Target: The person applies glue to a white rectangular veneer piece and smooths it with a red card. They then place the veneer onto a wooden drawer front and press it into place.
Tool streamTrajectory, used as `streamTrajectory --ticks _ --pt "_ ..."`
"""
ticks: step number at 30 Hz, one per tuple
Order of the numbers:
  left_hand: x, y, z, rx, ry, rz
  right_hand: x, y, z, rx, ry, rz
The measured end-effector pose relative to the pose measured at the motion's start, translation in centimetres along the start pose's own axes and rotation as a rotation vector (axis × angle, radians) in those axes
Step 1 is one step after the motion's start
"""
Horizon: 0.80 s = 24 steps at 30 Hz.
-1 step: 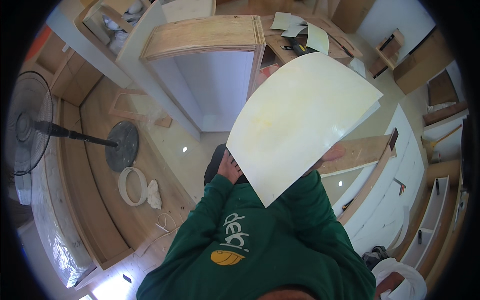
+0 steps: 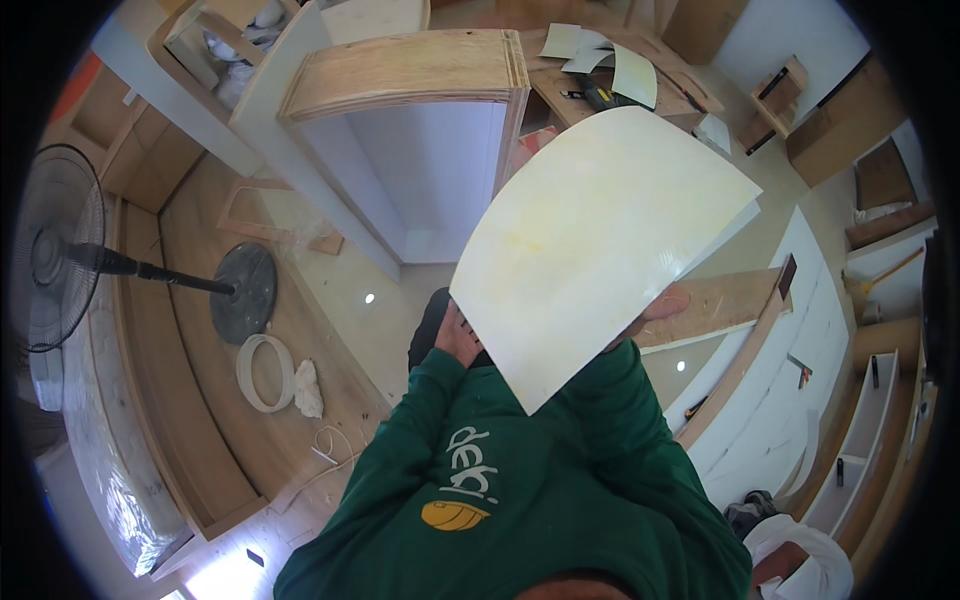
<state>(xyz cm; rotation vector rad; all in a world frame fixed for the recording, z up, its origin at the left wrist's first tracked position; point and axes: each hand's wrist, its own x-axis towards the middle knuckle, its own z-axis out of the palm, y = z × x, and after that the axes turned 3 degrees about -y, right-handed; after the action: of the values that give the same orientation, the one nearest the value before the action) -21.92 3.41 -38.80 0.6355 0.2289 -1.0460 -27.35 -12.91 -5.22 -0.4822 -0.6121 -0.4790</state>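
Pale laminate sheet (image 2: 600, 250) light, bendy, slick; my left hand (image 2: 458, 335) and right hand (image 2: 660, 305) each pinching opposite side edges.

Counts, head view:
- Hands: two, left hand (image 2: 458, 335) and right hand (image 2: 662, 303), both gripping one large cream sheet (image 2: 590, 245).
- Smaller pale sheets (image 2: 610, 55) on the far bench: about four, overlapping, exact count unclear.
- Fan (image 2: 60, 262): one, with one round base (image 2: 243, 292).
- White ring (image 2: 265, 372): one, with one white rag (image 2: 307, 388) beside it.
- Plywood cabinet (image 2: 415, 75): one.
- Floor light spots: two.
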Motion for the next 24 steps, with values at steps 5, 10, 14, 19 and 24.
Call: streamTrajectory --ticks 5,10,14,19,24 --pt "1.0 0.4 1.3 -0.018 -0.027 0.115 0.5 -0.2 -0.5 -0.011 0.015 -0.013" --pt "1.1 0.4 1.0 -0.029 -0.010 0.091 1.0 0.6 -0.4 -0.040 0.106 0.022" --pt "1.4 0.6 1.1 -0.036 -0.015 0.092 0.9 1.7 -2.4 -0.035 0.007 0.003" --pt "1.8 0.6 1.1 -0.034 -0.002 0.087 0.9 1.8 -2.3 -0.218 0.059 0.031" --pt "1.6 0.6 0.9 -0.032 0.026 0.083 0.9 1.6 -1.6 -0.366 0.138 0.072"
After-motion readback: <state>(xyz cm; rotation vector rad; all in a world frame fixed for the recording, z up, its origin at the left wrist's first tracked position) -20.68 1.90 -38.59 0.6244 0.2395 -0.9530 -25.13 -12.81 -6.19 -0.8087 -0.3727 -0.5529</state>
